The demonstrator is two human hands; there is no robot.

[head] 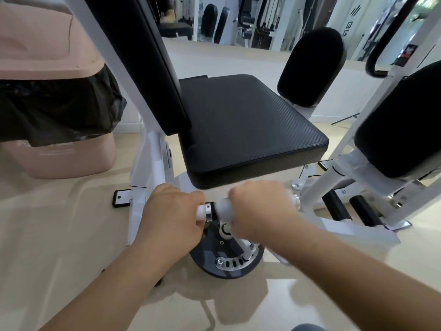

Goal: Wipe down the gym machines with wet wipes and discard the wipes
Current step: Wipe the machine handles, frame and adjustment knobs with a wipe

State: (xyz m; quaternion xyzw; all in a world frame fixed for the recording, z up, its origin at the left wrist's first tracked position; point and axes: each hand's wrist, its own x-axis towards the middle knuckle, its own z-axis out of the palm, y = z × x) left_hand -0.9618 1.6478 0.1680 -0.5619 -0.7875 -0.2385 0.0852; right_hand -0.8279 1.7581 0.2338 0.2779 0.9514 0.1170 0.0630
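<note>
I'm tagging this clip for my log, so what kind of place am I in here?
Most likely a gym: a white-framed machine with a black padded seat and upright black pad, more machines behind it, and the left hand and right hand gripping its white bar.

Seat pad (250, 130) before you: black, vinyl look, fine woven ribbing, soft sheen. Side pad (312, 65): black, matt, faintly fuzzy. Frame (148, 163): white painted metal, smooth, glossy. Bar (222, 209) you hold: smooth white, with polished chrome ring (208, 212). Disc (202, 258) below: dark grey, matt, with bright metal plate (235, 262). Bin (43, 51) at your left: pink plastic, smooth, dull. Liner (55, 108): thin black plastic, crinkled, shiny. Floor (59, 235): beige, glossy, reflective.
</note>
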